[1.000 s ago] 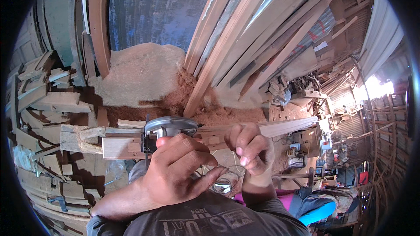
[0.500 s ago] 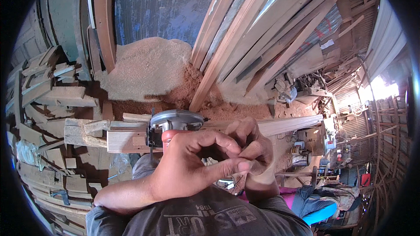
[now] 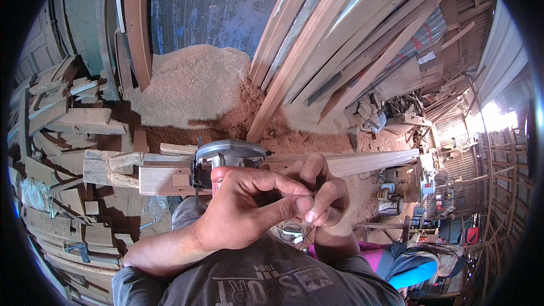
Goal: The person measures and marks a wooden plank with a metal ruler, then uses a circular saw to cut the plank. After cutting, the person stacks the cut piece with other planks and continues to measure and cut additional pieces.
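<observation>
My left hand (image 3: pixel 249 204) and my right hand (image 3: pixel 326 195) meet in front of my chest, fingertips and thumbs pinched together; whatever is between them is too small to make out. Just behind my left hand, a power tool with a silver round housing (image 3: pixel 226 152) and a red grip (image 3: pixel 218 175) sits on a pale wooden beam (image 3: pixel 164 179). My left hand partly hides the tool. The beam runs sideways behind both hands.
Piled offcuts (image 3: pixel 68 119) lie at left. Sawdust (image 3: pixel 192 85) and leaning boards (image 3: pixel 306 39) are beyond the beam. Cables (image 3: pixel 292 232) hang below my hands. Another person in blue and magenta (image 3: pixel 413 272) is at lower right, near buckets (image 3: pixel 390 204).
My two hands have come together from apart, with fingertips now touching. The view has shifted slightly, so the tool and beam appear a little higher and further right.
</observation>
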Motion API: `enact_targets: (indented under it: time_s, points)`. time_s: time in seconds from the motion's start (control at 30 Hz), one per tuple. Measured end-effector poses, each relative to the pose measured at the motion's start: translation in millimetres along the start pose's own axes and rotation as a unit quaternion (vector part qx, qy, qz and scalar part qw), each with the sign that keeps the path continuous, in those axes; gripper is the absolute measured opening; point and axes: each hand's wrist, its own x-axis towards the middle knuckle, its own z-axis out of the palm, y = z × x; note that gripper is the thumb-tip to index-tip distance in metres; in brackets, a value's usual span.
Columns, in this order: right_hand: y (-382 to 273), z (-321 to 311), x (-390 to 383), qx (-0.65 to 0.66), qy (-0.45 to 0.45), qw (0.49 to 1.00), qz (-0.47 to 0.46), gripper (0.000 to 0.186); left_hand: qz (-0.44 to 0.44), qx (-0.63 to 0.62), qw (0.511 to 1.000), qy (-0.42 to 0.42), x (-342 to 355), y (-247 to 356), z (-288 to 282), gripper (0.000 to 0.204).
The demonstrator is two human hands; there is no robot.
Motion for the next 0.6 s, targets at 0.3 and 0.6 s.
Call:
enact_targets:
  time_s: [0.3, 0.6]
  points:
    - [15.3, -8.6, -8.2, -0.006, -0.009, 0.999, 0.053, 0.018, -0.026, -0.043, 0.998, 0.034, -2.7, -7.7, -12.1, 0.010]
    - [46.4, -34.2, -56.1, -0.188, 0.054, 0.956, 0.220, 0.026, -0.201, 0.318, 0.919, 0.119, -121.5, -82.2, -128.7, 0.040]
